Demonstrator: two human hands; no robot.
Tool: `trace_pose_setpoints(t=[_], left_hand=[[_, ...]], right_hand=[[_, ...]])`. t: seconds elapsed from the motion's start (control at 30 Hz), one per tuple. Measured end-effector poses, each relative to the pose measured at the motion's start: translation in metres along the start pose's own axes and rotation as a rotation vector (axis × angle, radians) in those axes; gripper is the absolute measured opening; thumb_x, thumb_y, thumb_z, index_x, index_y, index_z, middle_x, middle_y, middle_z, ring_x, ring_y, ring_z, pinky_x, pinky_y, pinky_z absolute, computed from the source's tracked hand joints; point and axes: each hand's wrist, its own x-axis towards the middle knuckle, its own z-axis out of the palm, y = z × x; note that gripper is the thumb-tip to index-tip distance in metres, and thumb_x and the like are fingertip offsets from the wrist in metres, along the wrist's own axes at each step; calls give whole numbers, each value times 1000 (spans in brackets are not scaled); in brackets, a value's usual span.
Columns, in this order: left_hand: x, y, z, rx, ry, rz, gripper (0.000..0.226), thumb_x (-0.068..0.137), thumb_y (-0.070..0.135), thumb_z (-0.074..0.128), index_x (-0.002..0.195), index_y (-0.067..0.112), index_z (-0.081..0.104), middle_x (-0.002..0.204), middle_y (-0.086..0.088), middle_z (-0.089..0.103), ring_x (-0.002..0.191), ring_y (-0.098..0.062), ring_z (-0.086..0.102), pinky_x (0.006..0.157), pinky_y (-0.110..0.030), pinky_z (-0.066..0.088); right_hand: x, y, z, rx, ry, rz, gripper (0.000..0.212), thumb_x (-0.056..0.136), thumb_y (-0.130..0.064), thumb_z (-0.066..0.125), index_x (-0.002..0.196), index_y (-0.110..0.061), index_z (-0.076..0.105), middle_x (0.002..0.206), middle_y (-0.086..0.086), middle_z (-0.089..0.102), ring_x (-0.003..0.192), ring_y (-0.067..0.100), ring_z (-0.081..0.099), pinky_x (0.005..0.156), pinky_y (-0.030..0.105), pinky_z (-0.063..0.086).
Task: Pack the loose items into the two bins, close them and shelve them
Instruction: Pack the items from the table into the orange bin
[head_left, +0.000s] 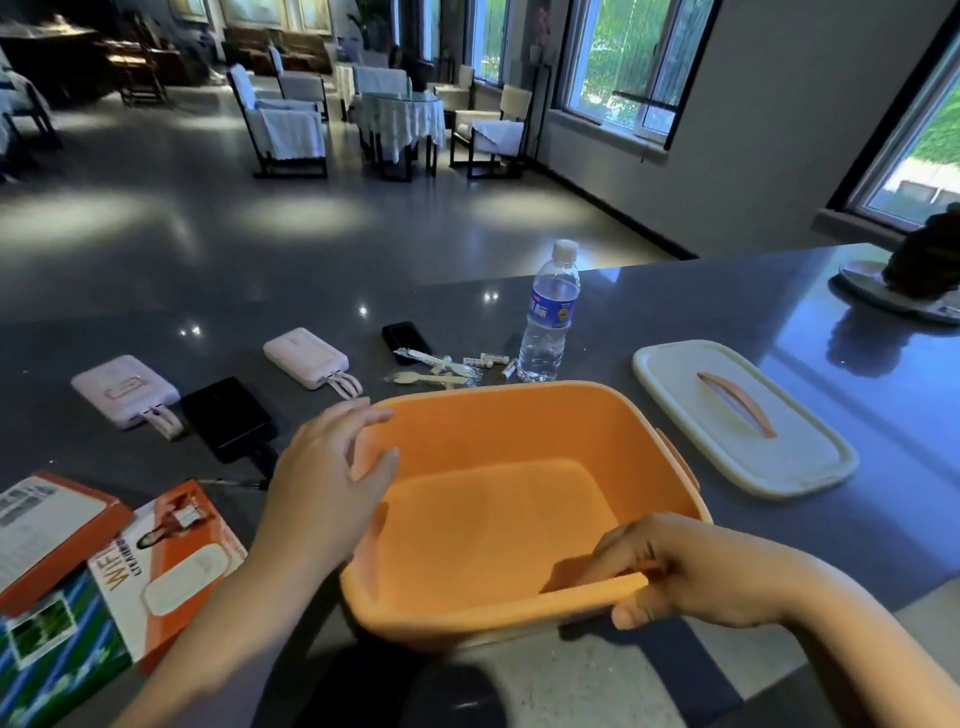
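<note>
An empty orange bin (519, 519) stands at the counter's near edge. My right hand (691, 569) grips its near rim, fingers inside and thumb outside. Over the bin's left rim hovers my left hand (332, 478), its fingers relaxed and holding nothing. The bin's white lid (737, 415) with an orange handle lies flat to the right. Loose items lie behind and to the left: two white power banks (124, 389) (306, 356), a black power bank (226, 418), a small black case (405, 335), wrapped cutlery (436, 366), small tubes (488, 359) and a water bottle (550, 312).
Orange and white boxes (156, 566) (47, 525) and a blue-green box (47, 654) lie at the near left. A dark object on a plate (904, 291) sits at the counter's far right. The dark counter (727, 312) ends just behind the bottle. Chairs and tables stand far off.
</note>
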Motion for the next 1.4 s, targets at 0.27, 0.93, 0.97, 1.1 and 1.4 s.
trace_pose_setpoints(t=[0.27, 0.93, 0.97, 1.1, 1.4], left_hand=[[18, -15, 19, 57, -115, -53, 51, 88, 28, 61, 137, 24, 45, 146, 5, 38, 135, -16, 32, 110, -36, 27], [43, -35, 28, -4, -61, -77, 40, 96, 6, 43, 130, 26, 51, 128, 7, 48, 108, 0, 40, 90, -17, 27], [45, -35, 28, 1, -57, -83, 40, 97, 7, 42, 130, 27, 51, 128, 7, 48, 107, 0, 40, 89, -17, 27], [47, -33, 28, 13, -35, -100, 39, 96, 8, 43, 129, 27, 53, 128, 7, 50, 113, -8, 46, 88, -21, 31], [24, -31, 24, -114, 33, -171, 37, 95, 18, 48, 130, 32, 48, 128, 19, 46, 113, 7, 39, 96, -21, 29]], right_hand=[[51, -9, -62, 213, 722, -199, 31, 76, -25, 80, 106, -28, 70, 97, -6, 72, 94, 7, 67, 86, 23, 51], [202, 6, -186, 101, 1265, 146, 51, 80, -33, 67, 119, -15, 41, 103, 5, 59, 92, 29, 59, 71, 32, 40], [201, 7, -184, 86, 1255, 148, 49, 81, -34, 66, 119, -15, 43, 106, 5, 61, 94, 30, 59, 71, 31, 39], [180, 5, -177, 132, 1314, 95, 43, 83, -33, 67, 118, -15, 49, 112, 6, 62, 100, 29, 60, 79, 36, 46], [35, -74, -172, 414, 1296, -566, 27, 82, -22, 73, 92, -30, 49, 92, -14, 67, 91, 7, 68, 63, 28, 59]])
